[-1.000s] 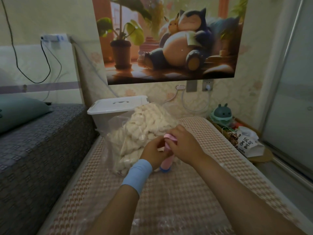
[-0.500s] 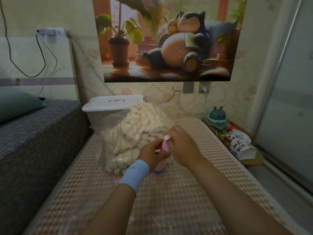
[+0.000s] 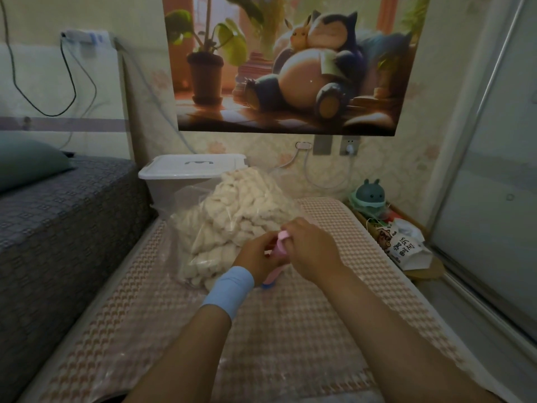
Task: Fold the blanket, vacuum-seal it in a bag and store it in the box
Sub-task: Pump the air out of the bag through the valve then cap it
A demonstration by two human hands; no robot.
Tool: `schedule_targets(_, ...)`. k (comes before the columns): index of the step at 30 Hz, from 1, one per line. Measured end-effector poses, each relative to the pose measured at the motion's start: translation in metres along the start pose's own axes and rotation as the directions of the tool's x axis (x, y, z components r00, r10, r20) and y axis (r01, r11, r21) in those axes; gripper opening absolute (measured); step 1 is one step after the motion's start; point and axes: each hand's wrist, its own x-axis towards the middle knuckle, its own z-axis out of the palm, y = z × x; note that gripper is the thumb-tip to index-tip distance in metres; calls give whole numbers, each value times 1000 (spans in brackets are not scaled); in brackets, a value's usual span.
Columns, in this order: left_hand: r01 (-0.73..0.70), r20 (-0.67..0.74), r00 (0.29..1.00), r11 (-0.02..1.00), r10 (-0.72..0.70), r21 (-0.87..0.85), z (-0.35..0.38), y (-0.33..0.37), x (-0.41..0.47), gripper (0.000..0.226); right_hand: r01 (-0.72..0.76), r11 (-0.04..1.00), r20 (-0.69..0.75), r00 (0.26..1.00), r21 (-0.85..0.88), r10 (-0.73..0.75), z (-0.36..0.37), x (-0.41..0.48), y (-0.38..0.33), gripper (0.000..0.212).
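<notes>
A cream fluffy blanket (image 3: 232, 216) lies bunched inside a clear plastic bag (image 3: 186, 199) on the checked mat. A pink hand pump (image 3: 276, 257) with a blue base stands upright against the bag's near side. My left hand (image 3: 255, 257), with a light blue wristband, grips the pump's body. My right hand (image 3: 311, 248) holds the pump's pink top. Behind the bag stands the clear storage box (image 3: 162, 193) with its white lid shut.
A grey-covered bed (image 3: 58, 228) with a green pillow (image 3: 26, 158) runs along the left. A low side table at the right carries a green figure (image 3: 369, 196) and a printed paper bag (image 3: 406, 248). A glass door (image 3: 494, 199) borders the right side. Cables hang on the wall.
Both hands stay on the pink pump beside the bag. My right hand with the pump's top has shifted only slightly; my view has turned a little.
</notes>
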Motion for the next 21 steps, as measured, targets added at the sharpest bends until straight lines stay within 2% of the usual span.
schedule_targets(2, 9, -1, 1000, 1000, -9, -21, -2, 0, 0, 43, 71, 997, -195, 979, 14, -67, -21, 10, -6, 42)
schedule_targets(4, -5, 12, 1000, 1000, 5, -4, -5, -3, 1, 45, 140, 990, -449, 884, -15, -132, -52, 22, -13, 44)
schedule_targets(6, -18, 25, 1000, 1000, 18, 23, -5, -4, 1, 46, 150, 988, -600, 788, -28, -136, -66, 25, -11, 42)
schedule_targets(7, -24, 27, 999, 999, 23, 30, -4, -5, 2, 45, 138, 990, -612, 782, -20, -121, -62, 22, -10, 40)
schedule_targets(8, -24, 27, 999, 999, 24, 30, -2, -4, 1, 44, 121, 993, -565, 819, -10, -106, -53, 16, -8, 39)
schedule_targets(9, -21, 24, 1000, 999, 20, 33, 0, -2, 0, 43, 97, 995, -468, 879, -7, -89, -38, 9, -5, 39)
schedule_targets(11, -20, 15, 1000, 999, 20, 32, 3, 0, -1, 40, 73, 997, -171, 982, -25, -77, -8, -5, 0, 45)
schedule_targets(12, -24, 12, 1000, 999, 24, 22, 3, 0, -2, 39, 79, 996, -62, 995, -35, -81, -2, -7, 2, 50)
schedule_targets(13, -24, 8, 1000, 1000, 24, 17, 3, -1, -2, 38, 82, 996, -42, 996, -38, -84, -3, -4, 1, 51)
schedule_targets(15, -16, -2, 1000, 1000, 16, 20, 1, -4, -1, 41, 123, 991, -207, 970, -52, -132, -23, 8, -4, 45)
schedule_targets(18, -16, 8, 1000, 999, 15, 30, -2, -5, -2, 46, 173, 984, -544, 822, -41, -168, -61, 20, -14, 42)
schedule_targets(19, -21, 14, 1000, 999, 21, 37, -2, -5, -2, 46, 171, 985, -599, 786, -26, -152, -64, 20, -12, 41)
schedule_targets(20, -25, 18, 1000, 999, 24, 38, -1, -5, -2, 46, 154, 988, -610, 780, -25, -137, -61, 18, -10, 41)
schedule_targets(21, -27, 20, 999, 999, 26, 32, 0, -4, -2, 45, 131, 991, -563, 817, -29, -124, -52, 14, -9, 41)
